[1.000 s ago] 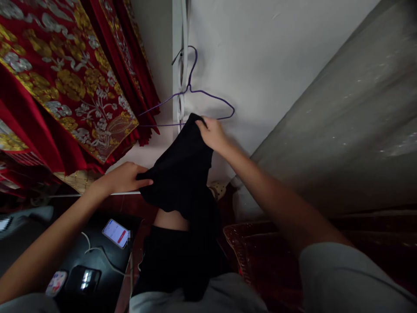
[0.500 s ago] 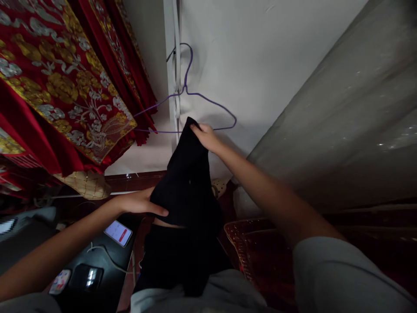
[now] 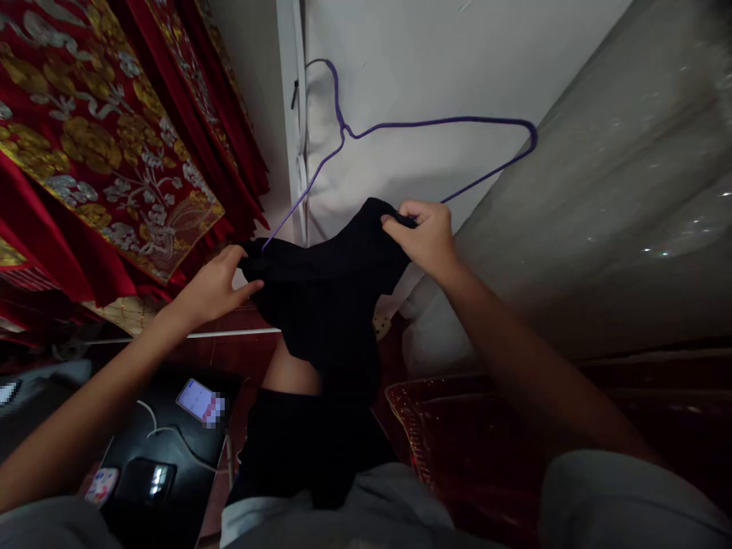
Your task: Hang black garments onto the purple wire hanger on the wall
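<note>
A black cloth garment (image 3: pixel 335 305) is stretched between my two hands; its exact kind is hard to make out in the dim light. My left hand (image 3: pixel 214 288) pinches its upper edge at the left. At the right, my right hand (image 3: pixel 428 238) grips the opposite end of that edge, thumb and fingers closed. A purple wire hanger (image 3: pixel 440 122) hangs tilted by its hook from a white pipe, right end high. Its left lower corner goes behind or into the garment by my left hand, and its bottom bar passes behind my right hand.
Red embroidered garments (image 3: pixel 137 152) hang on the left. A phone with a lit screen (image 3: pixel 197 400), a cable and a dark device (image 3: pixel 146 480) lie on a black surface (image 3: pixel 188 473) at lower left. Sheer glittery fabric (image 3: pixel 600 244) and dark red cloth (image 3: pixel 486 450) stand right.
My hands have moved apart and level, spreading the garment's edge wide. My left hand rose and went left, my right went right. The hanger has swung into a tilt, its left corner at the cloth.
</note>
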The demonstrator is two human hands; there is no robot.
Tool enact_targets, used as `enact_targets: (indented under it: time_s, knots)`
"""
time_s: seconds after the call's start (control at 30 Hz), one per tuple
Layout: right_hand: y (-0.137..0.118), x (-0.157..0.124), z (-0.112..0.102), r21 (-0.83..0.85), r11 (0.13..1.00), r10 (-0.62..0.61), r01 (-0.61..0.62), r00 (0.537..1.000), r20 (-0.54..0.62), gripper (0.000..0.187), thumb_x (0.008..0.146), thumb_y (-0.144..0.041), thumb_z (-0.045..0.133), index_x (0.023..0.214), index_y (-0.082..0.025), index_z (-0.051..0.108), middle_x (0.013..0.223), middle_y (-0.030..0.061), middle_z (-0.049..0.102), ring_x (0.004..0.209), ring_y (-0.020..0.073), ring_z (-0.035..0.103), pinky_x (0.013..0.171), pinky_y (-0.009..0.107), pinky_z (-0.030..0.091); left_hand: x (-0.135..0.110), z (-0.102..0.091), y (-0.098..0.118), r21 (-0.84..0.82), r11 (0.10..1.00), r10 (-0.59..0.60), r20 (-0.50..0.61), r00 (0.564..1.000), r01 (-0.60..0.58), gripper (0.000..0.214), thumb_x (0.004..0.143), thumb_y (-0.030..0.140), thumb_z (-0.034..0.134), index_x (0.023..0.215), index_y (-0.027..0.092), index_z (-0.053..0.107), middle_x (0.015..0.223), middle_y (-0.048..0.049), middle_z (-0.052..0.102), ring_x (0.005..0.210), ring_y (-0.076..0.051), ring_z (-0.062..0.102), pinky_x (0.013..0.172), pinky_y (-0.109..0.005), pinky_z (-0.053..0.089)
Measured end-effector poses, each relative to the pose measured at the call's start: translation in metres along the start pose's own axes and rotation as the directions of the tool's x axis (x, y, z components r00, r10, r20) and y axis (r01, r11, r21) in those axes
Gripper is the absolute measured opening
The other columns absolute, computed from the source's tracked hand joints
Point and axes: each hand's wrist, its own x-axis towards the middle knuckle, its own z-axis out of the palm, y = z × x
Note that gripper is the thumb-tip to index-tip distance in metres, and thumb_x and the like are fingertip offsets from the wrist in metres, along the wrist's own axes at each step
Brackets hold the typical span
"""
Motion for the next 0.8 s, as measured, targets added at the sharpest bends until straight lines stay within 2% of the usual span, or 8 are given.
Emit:
enact_targets:
  time_s: [0.23, 0.33, 0.4, 0.53, 0.6, 0.7, 0.73, 0.8]
  knots:
    - [-0.039, -0.036, 0.026, 0.152, 0.988, -0.028, 0.012, 0.994, 0.106, 0.035, 0.091, -0.041, 0.061, 0.068, -0.022, 0.042, 0.064, -0.0025, 0.038, 0.063, 0.0128, 0.039, 0.062, 0.029, 0.034, 0.057, -0.001, 0.044, -0.222, 0.955, 0.129, -0.282, 0.951, -0.196, 0.021, 0.078, 0.009, 0.073, 0.077, 0.02, 0.055, 0.132, -0.0098, 0.065, 0.14, -0.033, 0.05, 0.118, -0.045, 0.038]
    - [-0.047, -0.043, 0.024, 0.196, 0.981, -0.053, 0.012, 0.977, 0.208, 0.025, 0.095, -0.041, 0.059, 0.079, -0.022, 0.053, 0.073, -0.0005, 0.052, 0.07, 0.0151, 0.051, 0.069, 0.029, 0.041, 0.096, 0.007, 0.034, -0.331, 0.927, 0.034, -0.396, 0.918, -0.177, 0.025, 0.076, 0.003, 0.074, 0.089, 0.02, 0.061, 0.122, -0.0092, 0.067, 0.134, -0.03, 0.054, 0.115, -0.042, 0.041]
    - [-0.048, -0.044, 0.018, 0.19, 0.982, -0.036, -0.008, 0.973, 0.228, 0.023, 0.096, -0.041, 0.058, 0.084, -0.022, 0.059, 0.077, 0.0009, 0.059, 0.074, 0.017, 0.057, 0.072, 0.031, 0.046, 0.113, 0.016, 0.021, -0.381, 0.916, -0.013, -0.347, 0.938, -0.128, 0.026, 0.078, 0.002, 0.071, 0.096, 0.019, 0.064, 0.108, -0.0076, 0.07, 0.116, -0.026, 0.064, 0.108, -0.039, 0.046]
    - [-0.044, -0.044, 0.001, 0.179, 0.983, -0.065, 0.036, 0.985, 0.16, 0.021, 0.097, -0.035, 0.057, 0.108, -0.021, 0.069, 0.105, 0.0077, 0.072, 0.101, 0.0232, 0.069, 0.089, 0.037, 0.056, 0.11, 0.031, 0.008, -0.298, 0.948, 0.033, -0.268, 0.963, -0.115, 0.018, 0.091, 0.007, 0.059, 0.1, 0.018, 0.07, 0.092, -0.0041, 0.07, 0.091, -0.019, 0.065, 0.099, -0.034, 0.048]
    - [-0.04, -0.04, -0.015, 0.141, 0.983, -0.111, 0.117, 0.993, -0.049, 0.039, 0.093, -0.03, 0.064, 0.131, -0.02, 0.063, 0.133, 0.0135, 0.067, 0.127, 0.0264, 0.062, 0.096, 0.038, 0.057, 0.099, 0.029, 0.008, -0.209, 0.966, 0.078, -0.326, 0.942, -0.152, 0.018, 0.095, 0.012, 0.056, 0.102, 0.019, 0.071, 0.096, -0.0042, 0.071, 0.094, -0.02, 0.064, 0.102, -0.035, 0.045]
    - [-0.031, -0.02, -0.047, 0.001, 0.996, -0.081, 0.088, 0.914, -0.399, 0.061, 0.088, -0.022, 0.069, 0.146, -0.013, 0.054, 0.153, 0.0202, 0.052, 0.147, 0.0283, 0.047, 0.104, 0.039, 0.055, 0.091, 0.011, 0.001, -0.122, 0.977, 0.116, -0.375, 0.92, -0.173, 0.013, 0.099, 0.024, 0.06, 0.103, 0.02, 0.071, 0.102, -0.0058, 0.072, 0.105, -0.024, 0.062, 0.106, -0.039, 0.04]
    - [-0.028, -0.011, -0.056, -0.027, 1.0, -0.022, 0.012, 0.923, -0.383, 0.051, 0.089, -0.024, 0.069, 0.137, -0.012, 0.061, 0.147, 0.0208, 0.057, 0.143, 0.0299, 0.052, 0.104, 0.041, 0.054, 0.091, 0.004, -0.004, -0.097, 0.979, 0.132, -0.371, 0.919, -0.18, 0.014, 0.099, 0.03, 0.062, 0.104, 0.02, 0.071, 0.103, -0.0058, 0.072, 0.107, -0.025, 0.061, 0.107, -0.04, 0.039]
    - [-0.024, 0.004, -0.066, -0.014, 0.983, 0.18, -0.183, 0.975, -0.127, 0.026, 0.092, -0.036, 0.069, 0.103, -0.013, 0.073, 0.115, 0.017, 0.073, 0.114, 0.0313, 0.069, 0.092, 0.044, 0.059, 0.093, -0.01, -0.016, -0.033, 0.98, 0.173, -0.367, 0.914, -0.198, 0.023, 0.1, 0.043, 0.063, 0.105, 0.021, 0.07, 0.104, -0.0042, 0.071, 0.107, -0.025, 0.059, 0.106, -0.043, 0.039]
